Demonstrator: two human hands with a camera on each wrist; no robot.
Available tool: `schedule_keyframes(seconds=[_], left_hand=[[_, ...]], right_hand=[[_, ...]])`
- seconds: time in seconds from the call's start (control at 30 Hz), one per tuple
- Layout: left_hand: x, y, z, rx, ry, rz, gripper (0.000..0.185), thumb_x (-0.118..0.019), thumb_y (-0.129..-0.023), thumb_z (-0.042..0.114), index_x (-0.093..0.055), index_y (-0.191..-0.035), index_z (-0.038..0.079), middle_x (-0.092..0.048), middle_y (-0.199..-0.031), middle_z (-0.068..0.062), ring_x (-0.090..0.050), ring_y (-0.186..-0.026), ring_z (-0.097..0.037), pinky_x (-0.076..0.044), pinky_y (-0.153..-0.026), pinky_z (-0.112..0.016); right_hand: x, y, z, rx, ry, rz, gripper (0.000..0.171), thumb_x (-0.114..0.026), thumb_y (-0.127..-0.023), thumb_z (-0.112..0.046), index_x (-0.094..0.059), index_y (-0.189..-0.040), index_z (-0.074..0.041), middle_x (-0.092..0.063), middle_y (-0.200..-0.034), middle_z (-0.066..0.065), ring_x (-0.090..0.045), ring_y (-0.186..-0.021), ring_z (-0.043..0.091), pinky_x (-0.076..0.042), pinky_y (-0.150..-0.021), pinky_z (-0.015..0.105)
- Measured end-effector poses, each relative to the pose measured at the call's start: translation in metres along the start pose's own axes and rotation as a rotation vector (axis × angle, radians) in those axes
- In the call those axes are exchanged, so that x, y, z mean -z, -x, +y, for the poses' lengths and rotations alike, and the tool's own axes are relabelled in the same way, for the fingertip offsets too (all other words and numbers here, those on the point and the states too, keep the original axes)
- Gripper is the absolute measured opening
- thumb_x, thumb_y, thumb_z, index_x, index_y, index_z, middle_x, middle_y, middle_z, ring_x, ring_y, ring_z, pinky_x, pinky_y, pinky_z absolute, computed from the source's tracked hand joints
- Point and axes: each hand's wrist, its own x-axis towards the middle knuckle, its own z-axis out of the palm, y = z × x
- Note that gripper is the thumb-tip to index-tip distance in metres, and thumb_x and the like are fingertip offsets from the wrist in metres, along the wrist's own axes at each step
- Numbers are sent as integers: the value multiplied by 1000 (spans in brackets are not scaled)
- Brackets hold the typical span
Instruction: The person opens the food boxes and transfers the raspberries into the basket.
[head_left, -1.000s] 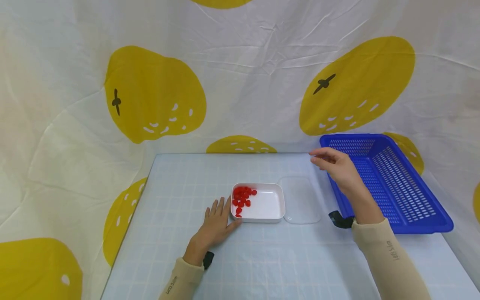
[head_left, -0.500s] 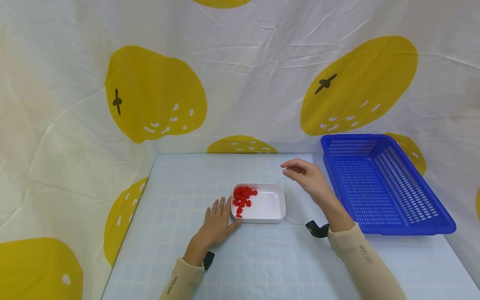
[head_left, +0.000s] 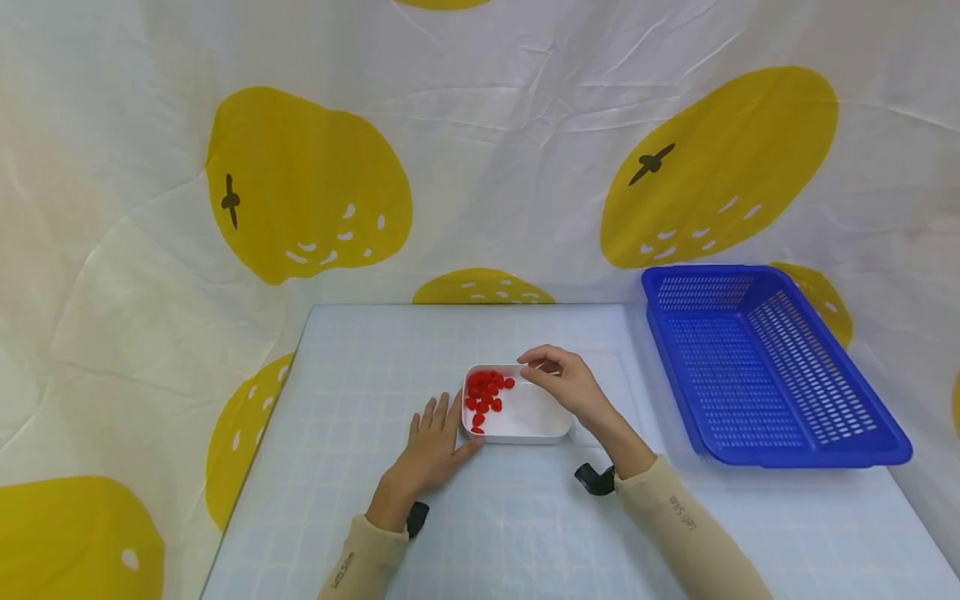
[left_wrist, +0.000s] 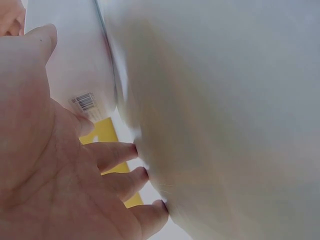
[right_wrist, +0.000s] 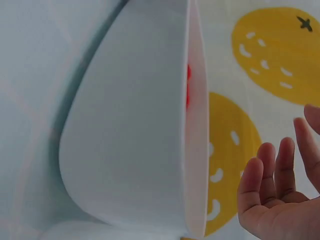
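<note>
A small white rectangular box (head_left: 528,418) stands on the table, with several small red pieces (head_left: 483,392) gathered at its left end. Beside that end my left hand (head_left: 426,457) lies with fingers spread, thumb and forefinger right at the box wall. In the left wrist view its palm (left_wrist: 60,150) shows, near a barcode label (left_wrist: 85,102) on the box. My right hand (head_left: 564,385) hovers over the box's right half. Its fingers are loosely bent, with nothing seen between them in the right wrist view. The box's outer wall (right_wrist: 125,125) fills much of that view.
A clear plastic lid (head_left: 626,400), faint against the cloth, lies just right of the box, partly behind my right hand. A large blue slotted basket (head_left: 757,456) stands at the table's right side. Behind the table hangs a white curtain (head_left: 510,183) with yellow fruit prints.
My right hand has moved left from beside the blue basket, passing above the clear lid, to over the white box. The left hand and the red pieces have stayed put.
</note>
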Motion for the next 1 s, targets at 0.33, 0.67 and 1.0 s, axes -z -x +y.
schedule_keyframes(seconds=[0.33, 0.67, 1.0], left_hand=[[2, 0, 2, -7, -8, -10, 93, -58, -94, 58, -13, -162, 12, -16, -164, -18, -9, -150, -42, -11, -115, -64], [5, -1, 2, 1, -2, -24, 94, -57, -95, 58, -10, -162, 12, -14, -165, -18, -6, -150, -41, -9, -116, -63], [4, -1, 3, 4, -3, -28, 93, -56, -95, 58, -9, -162, 12, -14, -165, -17, -5, -151, -40, -8, -116, -62]], right_hand=[[-24, -4, 21, -37, -1, -31, 26, -71, -94, -16, -71, -117, -3, -67, -106, 6, -59, -97, 30, -49, -78, 37], [-36, -13, 38, -33, 41, -73, 22, -69, -94, -8, -73, -114, 1, -69, -118, 11, -59, -105, 28, -51, -87, 36], [-43, -14, 43, -106, 189, -80, 12, -74, -89, -7, -77, -101, -6, -68, -103, 4, -56, -92, 23, -53, -80, 32]])
